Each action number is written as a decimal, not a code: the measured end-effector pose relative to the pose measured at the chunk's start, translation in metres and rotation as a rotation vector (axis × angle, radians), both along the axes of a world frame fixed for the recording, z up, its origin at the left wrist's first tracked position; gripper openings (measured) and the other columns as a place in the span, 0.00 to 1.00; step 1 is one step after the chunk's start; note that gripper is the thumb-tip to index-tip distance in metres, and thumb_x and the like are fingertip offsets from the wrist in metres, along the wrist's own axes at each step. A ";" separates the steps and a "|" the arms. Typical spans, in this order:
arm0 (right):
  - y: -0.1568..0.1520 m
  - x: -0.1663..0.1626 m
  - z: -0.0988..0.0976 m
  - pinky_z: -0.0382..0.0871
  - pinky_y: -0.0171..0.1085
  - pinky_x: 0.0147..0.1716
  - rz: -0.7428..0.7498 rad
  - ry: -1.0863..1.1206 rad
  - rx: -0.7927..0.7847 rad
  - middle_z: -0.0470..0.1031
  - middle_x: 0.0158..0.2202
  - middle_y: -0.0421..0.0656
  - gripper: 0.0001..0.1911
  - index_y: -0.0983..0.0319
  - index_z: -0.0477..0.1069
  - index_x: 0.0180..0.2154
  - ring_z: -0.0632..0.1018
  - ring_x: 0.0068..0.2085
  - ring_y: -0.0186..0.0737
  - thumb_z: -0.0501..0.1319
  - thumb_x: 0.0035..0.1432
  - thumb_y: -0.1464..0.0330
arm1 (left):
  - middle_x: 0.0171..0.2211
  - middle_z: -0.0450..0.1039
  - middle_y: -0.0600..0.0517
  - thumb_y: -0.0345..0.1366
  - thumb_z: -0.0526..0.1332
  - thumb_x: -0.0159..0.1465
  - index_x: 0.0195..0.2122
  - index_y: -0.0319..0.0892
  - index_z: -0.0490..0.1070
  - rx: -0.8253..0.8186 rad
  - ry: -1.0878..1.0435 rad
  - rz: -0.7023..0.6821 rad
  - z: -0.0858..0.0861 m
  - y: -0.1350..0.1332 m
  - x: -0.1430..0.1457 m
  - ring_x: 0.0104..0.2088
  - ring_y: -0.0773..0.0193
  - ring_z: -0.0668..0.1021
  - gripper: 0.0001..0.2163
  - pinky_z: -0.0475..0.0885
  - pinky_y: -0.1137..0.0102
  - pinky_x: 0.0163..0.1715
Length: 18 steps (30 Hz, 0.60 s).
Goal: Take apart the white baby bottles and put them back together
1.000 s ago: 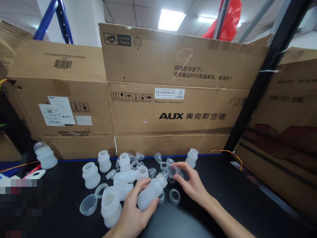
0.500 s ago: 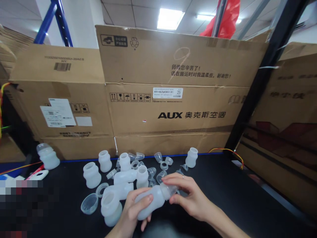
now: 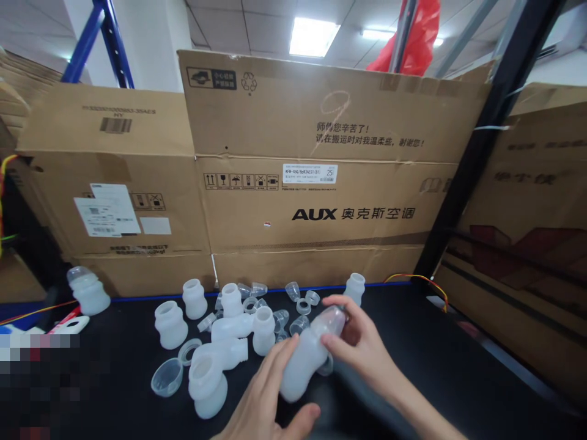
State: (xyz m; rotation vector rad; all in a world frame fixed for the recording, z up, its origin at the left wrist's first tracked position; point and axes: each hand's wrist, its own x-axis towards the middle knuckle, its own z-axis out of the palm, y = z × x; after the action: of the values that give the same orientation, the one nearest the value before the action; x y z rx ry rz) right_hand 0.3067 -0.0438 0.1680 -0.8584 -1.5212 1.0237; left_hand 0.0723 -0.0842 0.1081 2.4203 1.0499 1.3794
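A milky white baby bottle (image 3: 300,368) with a clear cap (image 3: 331,320) on its top end hangs tilted over the black tabletop. My right hand (image 3: 362,342) grips it around the capped end, thumb on the near side. Beside the bottle's lower left, my left hand (image 3: 270,391) has its fingers stretched and the thumb apart; whether its fingertips still touch the bottle, I cannot tell. A clear part (image 3: 325,365) lies partly hidden behind the bottle. Left of my hands stands an open bottle (image 3: 208,388), with a clear dome cap (image 3: 167,377) and a ring (image 3: 189,351) near it.
Several uncapped bottles (image 3: 170,325) stand or lie on the black tabletop (image 3: 123,354), among loose clear caps and rings (image 3: 303,305). A capped bottle (image 3: 88,291) stands at the far left. Cardboard (image 3: 257,232) walls the back, with a black post (image 3: 452,201) at the right.
My left hand has loosened from around the bottle and opened. The bottle has swung more upright and slightly right, with my right hand now holding its capped end.
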 end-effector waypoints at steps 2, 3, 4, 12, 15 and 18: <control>0.008 0.020 0.008 0.75 0.36 0.35 -0.082 0.133 0.011 0.77 0.40 0.45 0.30 0.58 0.69 0.54 0.78 0.37 0.41 0.73 0.55 0.54 | 0.67 0.65 0.36 0.40 0.66 0.65 0.74 0.44 0.49 0.041 0.075 0.008 -0.001 -0.004 -0.004 0.65 0.45 0.73 0.39 0.77 0.57 0.60; 0.012 0.033 0.012 0.76 0.37 0.37 -0.130 0.172 0.012 0.78 0.43 0.47 0.28 0.59 0.71 0.53 0.79 0.39 0.43 0.72 0.56 0.53 | 0.68 0.64 0.35 0.38 0.65 0.65 0.74 0.44 0.49 0.069 0.112 0.012 -0.001 -0.006 -0.006 0.65 0.45 0.73 0.38 0.76 0.56 0.60; 0.015 0.048 0.014 0.76 0.39 0.39 -0.188 0.214 0.016 0.78 0.45 0.49 0.27 0.59 0.72 0.51 0.80 0.41 0.46 0.72 0.55 0.53 | 0.67 0.65 0.35 0.34 0.65 0.65 0.73 0.44 0.51 0.103 0.150 0.018 0.001 -0.007 -0.009 0.65 0.47 0.73 0.37 0.77 0.57 0.60; 0.024 0.129 -0.009 0.78 0.42 0.45 -0.484 -0.254 0.019 0.80 0.44 0.46 0.42 0.58 0.66 0.65 0.81 0.44 0.49 0.71 0.53 0.49 | 0.52 0.80 0.40 0.33 0.63 0.68 0.58 0.42 0.72 0.511 0.275 -0.056 0.026 -0.004 -0.010 0.52 0.54 0.83 0.17 0.80 0.64 0.53; 0.027 0.140 -0.035 0.79 0.45 0.45 -0.564 -0.396 0.034 0.80 0.43 0.46 0.45 0.58 0.61 0.67 0.82 0.43 0.50 0.68 0.54 0.46 | 0.51 0.81 0.44 0.40 0.62 0.70 0.61 0.50 0.71 0.488 0.140 -0.007 0.041 -0.013 -0.018 0.52 0.53 0.83 0.18 0.81 0.61 0.53; 0.025 0.140 -0.040 0.77 0.53 0.50 -0.663 -0.449 0.073 0.79 0.48 0.50 0.44 0.59 0.62 0.65 0.81 0.49 0.56 0.67 0.55 0.44 | 0.53 0.79 0.47 0.47 0.66 0.65 0.61 0.57 0.71 0.405 -0.052 0.196 0.066 -0.026 -0.050 0.54 0.47 0.81 0.23 0.81 0.52 0.53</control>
State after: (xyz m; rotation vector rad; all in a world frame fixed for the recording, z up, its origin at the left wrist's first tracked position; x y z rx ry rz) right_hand 0.4464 -0.0187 0.1279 -1.4783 -1.4552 0.2960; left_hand 0.0220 -0.1106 0.1739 2.5857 1.1112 1.8698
